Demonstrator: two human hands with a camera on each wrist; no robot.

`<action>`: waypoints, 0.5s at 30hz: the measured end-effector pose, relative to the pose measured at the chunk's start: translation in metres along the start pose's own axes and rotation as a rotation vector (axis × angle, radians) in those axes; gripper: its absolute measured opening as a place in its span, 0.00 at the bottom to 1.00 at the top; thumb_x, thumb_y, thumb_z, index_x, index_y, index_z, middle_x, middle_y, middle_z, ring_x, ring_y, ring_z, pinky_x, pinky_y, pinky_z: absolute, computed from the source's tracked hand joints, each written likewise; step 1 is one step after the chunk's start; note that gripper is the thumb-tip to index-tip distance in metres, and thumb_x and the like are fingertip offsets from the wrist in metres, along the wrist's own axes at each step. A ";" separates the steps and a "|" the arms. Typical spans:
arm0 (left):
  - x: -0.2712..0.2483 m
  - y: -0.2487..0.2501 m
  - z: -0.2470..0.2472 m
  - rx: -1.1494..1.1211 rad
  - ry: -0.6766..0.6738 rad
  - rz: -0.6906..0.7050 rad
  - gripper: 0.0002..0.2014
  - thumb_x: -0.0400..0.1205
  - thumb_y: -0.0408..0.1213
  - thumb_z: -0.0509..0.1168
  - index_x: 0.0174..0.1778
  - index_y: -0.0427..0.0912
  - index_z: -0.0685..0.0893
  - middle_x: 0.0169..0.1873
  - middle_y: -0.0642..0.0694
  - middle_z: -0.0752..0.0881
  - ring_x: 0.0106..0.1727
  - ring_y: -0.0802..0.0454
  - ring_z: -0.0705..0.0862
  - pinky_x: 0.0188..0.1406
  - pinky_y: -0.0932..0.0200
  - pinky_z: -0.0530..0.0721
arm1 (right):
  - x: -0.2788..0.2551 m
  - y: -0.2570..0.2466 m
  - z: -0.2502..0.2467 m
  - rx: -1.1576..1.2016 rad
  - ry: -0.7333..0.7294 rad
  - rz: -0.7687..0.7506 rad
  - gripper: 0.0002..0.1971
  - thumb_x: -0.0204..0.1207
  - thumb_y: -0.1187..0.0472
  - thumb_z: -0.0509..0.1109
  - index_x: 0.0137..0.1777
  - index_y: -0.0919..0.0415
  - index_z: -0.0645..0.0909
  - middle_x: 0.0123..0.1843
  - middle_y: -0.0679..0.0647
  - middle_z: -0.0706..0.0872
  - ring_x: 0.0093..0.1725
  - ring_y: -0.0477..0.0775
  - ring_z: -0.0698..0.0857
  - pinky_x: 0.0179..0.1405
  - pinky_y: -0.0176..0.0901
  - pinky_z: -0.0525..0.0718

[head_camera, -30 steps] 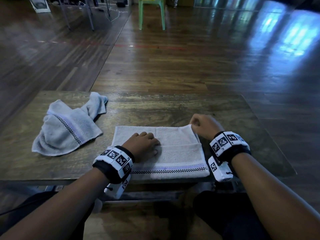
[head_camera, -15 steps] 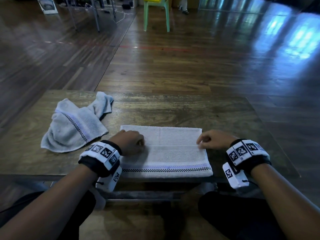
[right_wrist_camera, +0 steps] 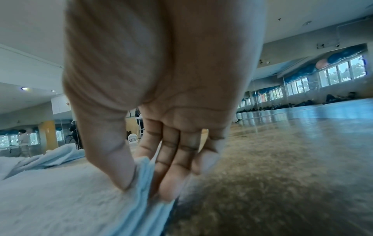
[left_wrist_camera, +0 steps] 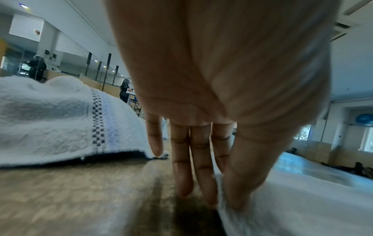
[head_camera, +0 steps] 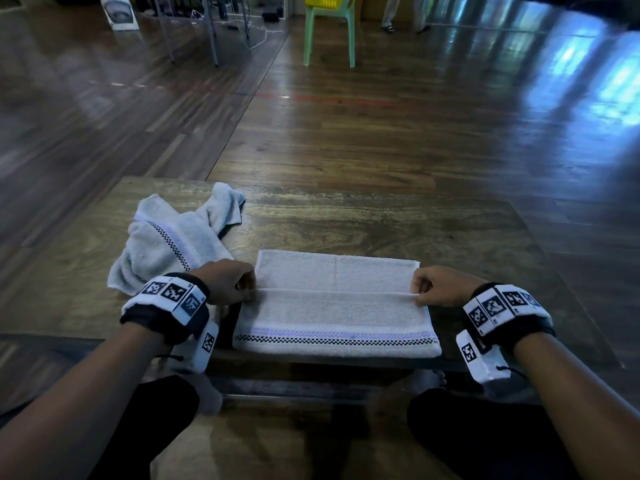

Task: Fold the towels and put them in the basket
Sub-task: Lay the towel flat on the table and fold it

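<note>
A white towel [head_camera: 334,306] with a checkered stripe lies flat and partly folded at the near edge of the wooden table [head_camera: 381,223]. My left hand [head_camera: 239,284] pinches its left edge, thumb on the cloth in the left wrist view [left_wrist_camera: 228,198]. My right hand [head_camera: 424,289] pinches the right edge, the fold caught between thumb and fingers [right_wrist_camera: 141,178]. A second towel [head_camera: 173,240], crumpled, lies at the table's left, seen close in the left wrist view [left_wrist_camera: 60,121]. A yellow basket [head_camera: 325,1] sits on a green chair far back.
The green chair [head_camera: 329,32] stands on the wooden floor well beyond the table. Metal stand legs [head_camera: 207,29] and cables are at the far left. People stand in the distance [left_wrist_camera: 37,67]. My knees are under the table's near edge.
Both hands slid outward from on top of the towel to its left and right edges and now pinch the fold line. The camera tilted so the far chair shows more.
</note>
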State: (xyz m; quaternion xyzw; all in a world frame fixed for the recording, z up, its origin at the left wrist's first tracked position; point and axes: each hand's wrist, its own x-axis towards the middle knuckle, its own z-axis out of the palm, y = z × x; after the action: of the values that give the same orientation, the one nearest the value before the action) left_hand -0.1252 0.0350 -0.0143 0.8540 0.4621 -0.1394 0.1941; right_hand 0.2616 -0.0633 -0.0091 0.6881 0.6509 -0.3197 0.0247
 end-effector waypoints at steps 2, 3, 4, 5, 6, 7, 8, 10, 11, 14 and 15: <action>0.000 0.001 -0.004 -0.044 0.011 0.041 0.06 0.78 0.42 0.68 0.45 0.52 0.76 0.41 0.55 0.80 0.46 0.54 0.79 0.45 0.62 0.74 | -0.003 0.000 -0.004 0.060 -0.025 -0.002 0.07 0.74 0.67 0.70 0.42 0.54 0.78 0.40 0.52 0.83 0.38 0.48 0.82 0.41 0.37 0.80; 0.000 0.001 -0.007 -0.062 0.030 0.063 0.05 0.79 0.41 0.67 0.47 0.50 0.77 0.41 0.54 0.79 0.45 0.55 0.79 0.44 0.64 0.73 | -0.004 0.000 -0.006 0.094 -0.036 0.001 0.06 0.74 0.68 0.69 0.43 0.56 0.78 0.40 0.52 0.84 0.36 0.47 0.82 0.40 0.37 0.80; 0.001 0.002 -0.010 -0.080 0.049 0.084 0.05 0.79 0.40 0.66 0.50 0.47 0.79 0.42 0.54 0.80 0.46 0.55 0.79 0.45 0.65 0.73 | -0.005 0.001 -0.009 0.122 -0.036 0.004 0.05 0.75 0.68 0.68 0.45 0.58 0.79 0.39 0.53 0.84 0.35 0.47 0.82 0.39 0.36 0.80; 0.002 0.003 -0.013 -0.100 0.064 0.098 0.07 0.80 0.39 0.66 0.52 0.44 0.81 0.42 0.53 0.80 0.46 0.55 0.79 0.45 0.64 0.73 | -0.006 0.002 -0.012 0.144 -0.018 0.003 0.04 0.75 0.69 0.68 0.47 0.60 0.80 0.39 0.52 0.84 0.35 0.47 0.82 0.39 0.36 0.80; 0.003 0.003 -0.016 -0.123 0.087 0.110 0.08 0.80 0.38 0.65 0.53 0.42 0.82 0.42 0.52 0.81 0.46 0.54 0.79 0.46 0.64 0.74 | -0.006 0.002 -0.015 0.157 0.024 -0.004 0.04 0.76 0.68 0.67 0.48 0.61 0.81 0.38 0.52 0.83 0.35 0.47 0.82 0.38 0.35 0.79; 0.006 0.002 -0.019 -0.152 0.120 0.117 0.08 0.80 0.37 0.66 0.53 0.40 0.83 0.42 0.51 0.82 0.46 0.53 0.80 0.46 0.63 0.75 | -0.004 0.003 -0.017 0.159 0.091 -0.015 0.04 0.76 0.68 0.67 0.48 0.61 0.81 0.38 0.50 0.83 0.37 0.48 0.81 0.38 0.34 0.78; 0.010 0.000 -0.020 -0.186 0.165 0.124 0.07 0.80 0.36 0.66 0.52 0.39 0.83 0.42 0.49 0.83 0.45 0.51 0.81 0.46 0.61 0.77 | -0.002 0.004 -0.020 0.155 0.173 -0.029 0.04 0.76 0.68 0.67 0.47 0.60 0.81 0.38 0.49 0.82 0.40 0.50 0.81 0.39 0.34 0.76; 0.018 -0.003 -0.022 -0.242 0.276 0.115 0.06 0.79 0.33 0.67 0.51 0.38 0.83 0.41 0.47 0.84 0.46 0.48 0.83 0.47 0.58 0.79 | 0.004 0.003 -0.024 0.161 0.317 -0.036 0.04 0.75 0.68 0.67 0.46 0.59 0.80 0.39 0.49 0.82 0.43 0.51 0.81 0.41 0.36 0.76; 0.023 -0.005 -0.022 -0.258 0.333 0.104 0.07 0.78 0.32 0.67 0.50 0.37 0.83 0.41 0.46 0.84 0.46 0.47 0.83 0.48 0.57 0.80 | 0.008 0.003 -0.025 0.170 0.364 -0.031 0.04 0.75 0.67 0.67 0.46 0.59 0.81 0.41 0.51 0.84 0.44 0.52 0.81 0.43 0.40 0.77; 0.038 -0.007 -0.018 -0.262 0.438 0.105 0.06 0.77 0.31 0.68 0.49 0.36 0.83 0.42 0.44 0.84 0.47 0.44 0.83 0.49 0.52 0.81 | 0.022 0.003 -0.023 0.173 0.419 0.004 0.04 0.75 0.65 0.67 0.48 0.59 0.82 0.44 0.53 0.85 0.45 0.53 0.81 0.46 0.43 0.77; 0.043 -0.007 -0.016 -0.238 0.436 0.101 0.06 0.77 0.32 0.67 0.49 0.36 0.83 0.43 0.43 0.85 0.47 0.44 0.83 0.50 0.52 0.81 | 0.026 0.004 -0.021 0.163 0.407 0.021 0.05 0.76 0.65 0.66 0.49 0.59 0.82 0.44 0.52 0.84 0.45 0.52 0.81 0.46 0.41 0.75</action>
State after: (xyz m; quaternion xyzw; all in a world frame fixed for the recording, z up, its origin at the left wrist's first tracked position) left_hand -0.1068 0.0773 -0.0194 0.8569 0.4631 0.1136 0.1958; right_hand 0.2722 -0.0310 -0.0062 0.7451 0.6070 -0.2256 -0.1596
